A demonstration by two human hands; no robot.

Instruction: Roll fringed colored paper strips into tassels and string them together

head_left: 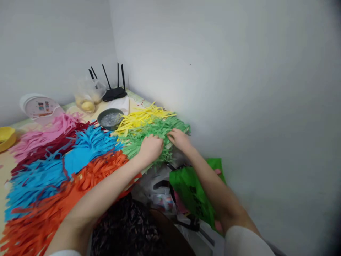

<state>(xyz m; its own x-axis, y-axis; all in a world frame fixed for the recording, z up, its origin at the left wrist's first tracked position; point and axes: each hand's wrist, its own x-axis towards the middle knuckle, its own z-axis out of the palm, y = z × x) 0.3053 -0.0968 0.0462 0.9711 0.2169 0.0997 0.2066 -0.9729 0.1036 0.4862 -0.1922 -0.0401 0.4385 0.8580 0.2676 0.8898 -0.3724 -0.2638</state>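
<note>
Green fringed paper point(153, 129) lies at the table's right corner, close to the wall. My left hand point(151, 148) is closed at its near side, and my right hand point(180, 139) pinches at its right part. Both hands appear to grip the green fringe, though the exact strips are hidden under the fingers. Just behind lies yellow fringed paper point(145, 115). To the left are blue fringed paper point(80, 153), orange fringed paper point(87, 177), partly covered by my left forearm, and pink fringed paper point(50, 133) over dark red fringed paper point(50, 153).
A dark bowl point(99, 119) with clear bits inside stands behind the blue paper. Farther back are a black router point(114, 94), a plastic bag point(89, 94) and white lids point(39, 106). A yellow bowl point(12, 140) sits far left. Below the right arm hangs a green bag point(191, 192).
</note>
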